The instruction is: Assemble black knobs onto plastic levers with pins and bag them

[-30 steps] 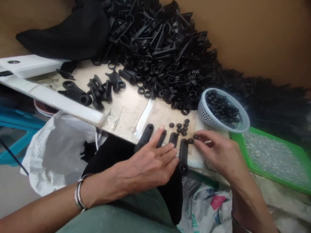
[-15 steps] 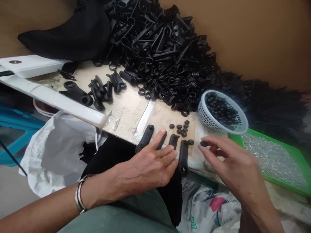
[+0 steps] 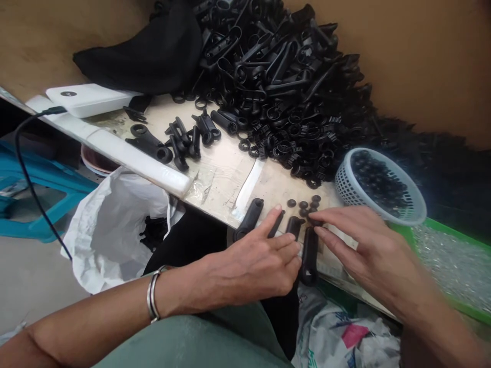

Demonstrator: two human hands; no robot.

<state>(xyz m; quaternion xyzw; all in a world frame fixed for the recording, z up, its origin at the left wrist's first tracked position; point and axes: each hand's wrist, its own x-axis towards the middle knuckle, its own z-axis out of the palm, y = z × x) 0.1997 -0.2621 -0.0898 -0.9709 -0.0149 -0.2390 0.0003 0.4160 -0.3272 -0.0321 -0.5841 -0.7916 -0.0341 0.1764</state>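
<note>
Several black plastic handles lie side by side along the table's front edge. My left hand [image 3: 264, 260] rests over the middle ones, its fingers stretched out and index finger beside a partly covered handle [image 3: 276, 225]. To its left is another handle [image 3: 250, 217]. Just right of its fingertips lies the rightmost handle [image 3: 309, 258]. At the upper end of that handle, my right hand [image 3: 356, 245] pinches a small black round knob [image 3: 315, 221] between thumb and index finger. Behind the fingertips sits a cluster of loose knobs [image 3: 304, 205].
A pale basket [image 3: 342, 176] of black knobs stands at right, beside a green tray [image 3: 404, 234] of small clear or metallic pieces. Black parts [image 3: 268, 76] are heaped at the back. A white power bank [image 3: 92, 102] with a cable lies left, above a white sack [image 3: 88, 245].
My right hand has moved left with the knob to the rightmost handle's upper end. My left hand stays over the handles. The whole view has shifted somewhat.
</note>
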